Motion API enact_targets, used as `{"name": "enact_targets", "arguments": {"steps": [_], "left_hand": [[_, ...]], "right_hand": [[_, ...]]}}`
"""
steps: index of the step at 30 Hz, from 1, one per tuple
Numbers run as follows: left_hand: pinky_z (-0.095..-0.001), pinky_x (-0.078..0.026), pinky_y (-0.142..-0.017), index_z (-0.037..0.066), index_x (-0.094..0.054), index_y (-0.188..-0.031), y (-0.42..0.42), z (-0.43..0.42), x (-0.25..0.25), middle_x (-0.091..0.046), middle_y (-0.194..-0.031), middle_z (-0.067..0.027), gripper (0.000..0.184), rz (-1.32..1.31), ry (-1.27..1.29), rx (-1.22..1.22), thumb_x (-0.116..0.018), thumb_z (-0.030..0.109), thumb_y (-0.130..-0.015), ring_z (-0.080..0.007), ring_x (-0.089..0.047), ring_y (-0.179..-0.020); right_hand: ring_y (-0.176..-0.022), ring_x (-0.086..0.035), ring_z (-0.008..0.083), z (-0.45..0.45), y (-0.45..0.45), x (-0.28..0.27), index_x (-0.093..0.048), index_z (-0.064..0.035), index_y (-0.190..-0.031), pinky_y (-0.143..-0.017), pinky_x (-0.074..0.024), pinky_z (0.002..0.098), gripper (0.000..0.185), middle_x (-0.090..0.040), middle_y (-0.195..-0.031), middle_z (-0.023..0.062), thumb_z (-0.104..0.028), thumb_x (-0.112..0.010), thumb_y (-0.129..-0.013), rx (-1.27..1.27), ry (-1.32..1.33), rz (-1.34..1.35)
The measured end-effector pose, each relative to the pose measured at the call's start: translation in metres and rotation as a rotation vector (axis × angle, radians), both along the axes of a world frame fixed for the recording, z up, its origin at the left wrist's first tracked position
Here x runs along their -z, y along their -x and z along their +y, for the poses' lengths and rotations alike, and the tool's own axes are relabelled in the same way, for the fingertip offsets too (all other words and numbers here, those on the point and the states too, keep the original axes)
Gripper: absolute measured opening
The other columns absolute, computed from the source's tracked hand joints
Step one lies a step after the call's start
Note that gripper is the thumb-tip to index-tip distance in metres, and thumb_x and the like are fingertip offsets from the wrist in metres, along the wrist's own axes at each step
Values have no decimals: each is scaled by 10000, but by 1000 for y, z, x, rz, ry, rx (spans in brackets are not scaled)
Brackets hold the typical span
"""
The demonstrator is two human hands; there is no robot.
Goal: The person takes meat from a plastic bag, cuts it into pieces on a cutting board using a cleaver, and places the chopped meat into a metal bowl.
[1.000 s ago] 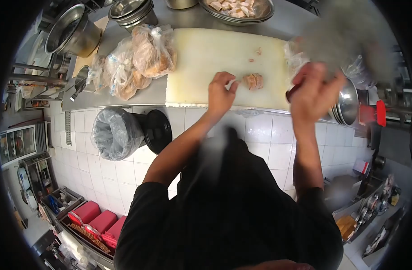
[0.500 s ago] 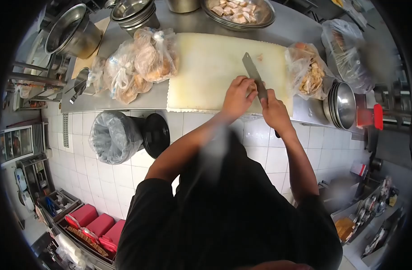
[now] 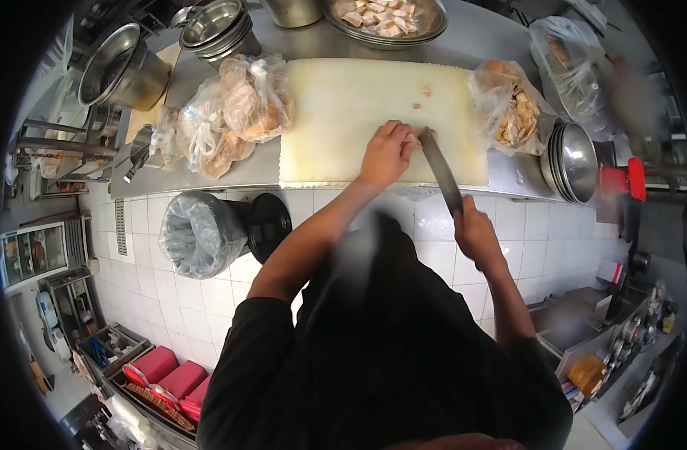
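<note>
My right hand (image 3: 476, 232) is closed round the handle of a long kitchen knife (image 3: 442, 172), out past the cutting board's near edge. The blade slants up and left over the board, its tip beside the fingers of my left hand (image 3: 387, 156). Those fingers are bent and pressed on a small pale-pink piece of meat (image 3: 413, 141), mostly covered by them. Under both lies a large whitish cutting board (image 3: 343, 97). A couple of small scraps (image 3: 426, 91) rest farther back on it.
Knotted plastic bags of food (image 3: 205, 131) stand left of the board; an open bag (image 3: 516, 120) is at its right. Behind is a metal bowl (image 3: 388, 41) of pale chunks. Stacked bowls (image 3: 572, 161) sit far right. A lined bin (image 3: 201, 232) stands below the counter.
My right hand has drawn the knife back toward my body, so its tip now lies near my left fingers. My left hand has shifted slightly left. Another scrap shows on the board.
</note>
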State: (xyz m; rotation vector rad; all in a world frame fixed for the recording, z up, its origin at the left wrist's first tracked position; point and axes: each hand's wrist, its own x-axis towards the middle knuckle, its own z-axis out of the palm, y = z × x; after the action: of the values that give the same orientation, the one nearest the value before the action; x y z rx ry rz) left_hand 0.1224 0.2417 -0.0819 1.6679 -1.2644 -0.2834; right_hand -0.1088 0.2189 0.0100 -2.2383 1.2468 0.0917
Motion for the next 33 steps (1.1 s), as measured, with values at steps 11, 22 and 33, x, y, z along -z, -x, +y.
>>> {"name": "enact_targets", "arguments": {"steps": [11, 22, 33], "left_hand": [[-392, -500, -777, 24, -611, -900, -25, 38, 6, -604, -975, -126, 210, -104, 57, -122, -707, 9, -714, -325, -599, -893], [-387, -504, -748, 17, -605, -916, -22, 61, -5, -602, -943, -153, 223, 23, 75, -173, -680, -16, -708, -331, -609, -837], [-407, -484, -861, -5, -603, -1046, -3, -5, 55, -613, -994, -171, 334, 221, 63, 77, -668, 28, -720, -356, -579, -976]], "right_hand": [[-713, -567, 497, 2, -69, 7, -424, -41, -1180, -613, -426, 523, 261, -599, -763, 271, -98, -488, -933, 13, 269, -558], [-683, -549, 520, -10, -113, 39, -390, 52, -1114, -648, -446, 554, 264, -579, -715, 306, -65, -459, -888, -34, 423, -347], [-447, -529, 253, -39, -101, 23, -410, 0, -1209, -419, -444, 388, 328, -555, -647, 141, -151, -483, -927, 150, -388, -338]]}}
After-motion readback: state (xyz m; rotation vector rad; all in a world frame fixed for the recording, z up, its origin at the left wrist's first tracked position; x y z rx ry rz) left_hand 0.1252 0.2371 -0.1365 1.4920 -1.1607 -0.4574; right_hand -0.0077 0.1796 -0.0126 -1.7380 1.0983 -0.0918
